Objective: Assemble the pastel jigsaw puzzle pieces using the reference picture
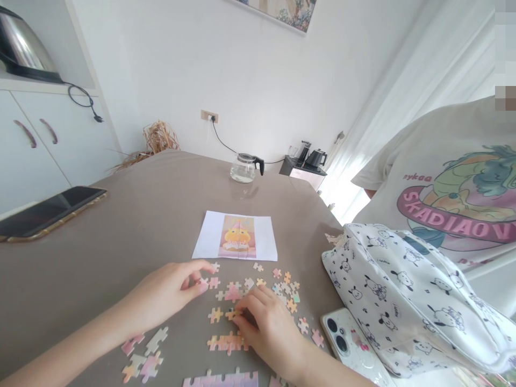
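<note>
I have the left hand [175, 287] low over the bench [141, 215], its forefinger stretched out and standing apart from the thumb, the thumb tip right by a small pink piece [203, 281]; from this far off, I cannot tell whether that piece is pinched or merely touched. The right hand [272, 322] is curled, thumb and fingers drawn in close over an orange-yellow piece [231, 314], and I cannot tell whether they are clamped on it or just resting there (the knuckles block my view). The puzzle pieces lie in front of both hands: an orange strip [226, 342] just below the right fingertips, a lilac strip [221, 380] at the bottom edge, a loose cluster [292, 305] beyond the right hand, and a few pieces [151, 367] near the left forearm. Past the hands I see a white sheet [205, 236] with a printed picture of a yellow figure in a pink pointed hat. For writing, the clearest is on the shirt [443, 161] of a person at the right: "nykaa" in small letters and "SKADIAO V" on a curved pink band, the rest cut off. The white bag [355, 269] with cartoon dogs carries small words too blurred for me, and I can read no brand on the white phone [352, 341] beside it.
</note>
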{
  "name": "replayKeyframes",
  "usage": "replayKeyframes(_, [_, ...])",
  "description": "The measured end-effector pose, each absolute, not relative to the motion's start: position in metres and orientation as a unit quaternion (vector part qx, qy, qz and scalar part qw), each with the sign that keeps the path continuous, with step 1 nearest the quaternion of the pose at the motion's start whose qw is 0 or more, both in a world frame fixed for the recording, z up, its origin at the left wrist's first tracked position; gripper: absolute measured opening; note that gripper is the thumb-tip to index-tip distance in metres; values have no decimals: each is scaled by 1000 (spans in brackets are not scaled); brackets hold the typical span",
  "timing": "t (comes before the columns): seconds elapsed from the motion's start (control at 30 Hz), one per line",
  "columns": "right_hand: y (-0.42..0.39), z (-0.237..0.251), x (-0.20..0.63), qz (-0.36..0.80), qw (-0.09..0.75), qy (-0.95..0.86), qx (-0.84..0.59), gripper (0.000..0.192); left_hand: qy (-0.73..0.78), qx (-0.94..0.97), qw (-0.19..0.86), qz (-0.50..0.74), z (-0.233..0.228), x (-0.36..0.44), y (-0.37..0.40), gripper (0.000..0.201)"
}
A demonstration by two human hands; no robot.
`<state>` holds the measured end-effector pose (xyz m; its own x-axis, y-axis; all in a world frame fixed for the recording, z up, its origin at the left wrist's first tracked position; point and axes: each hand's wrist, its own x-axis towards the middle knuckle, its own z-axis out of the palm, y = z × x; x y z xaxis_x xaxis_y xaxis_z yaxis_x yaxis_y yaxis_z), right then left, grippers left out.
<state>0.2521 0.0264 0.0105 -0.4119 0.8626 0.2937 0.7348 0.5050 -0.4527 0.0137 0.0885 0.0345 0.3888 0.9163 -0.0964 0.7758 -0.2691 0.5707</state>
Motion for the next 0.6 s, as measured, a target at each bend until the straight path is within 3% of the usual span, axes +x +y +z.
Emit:
replayKeyframes(0.27, [27,11,253,141,280,-835,-452,8,515,707,458,157,19,22,81,41])
replayKeyframes(0.6, [25,18,251,157,374,-828,-386,9,507,672,516,155,25,32,68,40])
